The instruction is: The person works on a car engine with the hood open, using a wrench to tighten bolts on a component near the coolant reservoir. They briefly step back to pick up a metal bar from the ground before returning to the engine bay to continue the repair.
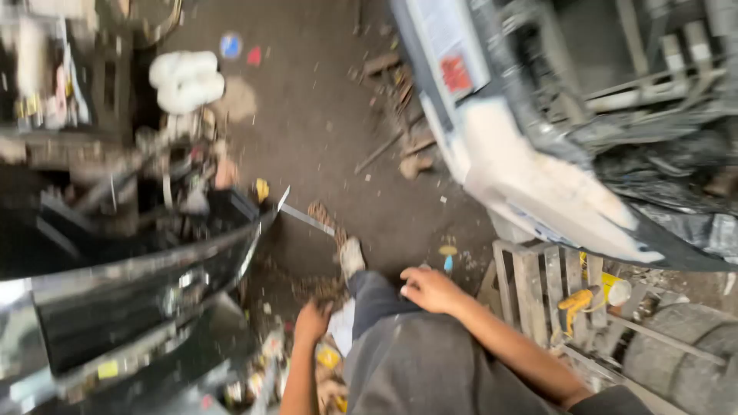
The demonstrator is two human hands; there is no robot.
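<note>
Head view, blurred: my right hand [430, 290] rests flat, fingers loose, on my grey trouser leg [400, 338] at lower centre. My left hand [311, 321] hangs beside it; grip unclear. Both hold nothing. I seem between steps, seated.

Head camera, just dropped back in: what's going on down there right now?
A person stands on a littered dirt floor between a black car bumper and a white body panel. The right hand rests flat on the grey trouser leg; the left hand hangs low beside the bumper, holding nothing visible. A wooden pallet sits to the right. The picture is blurred.
</note>
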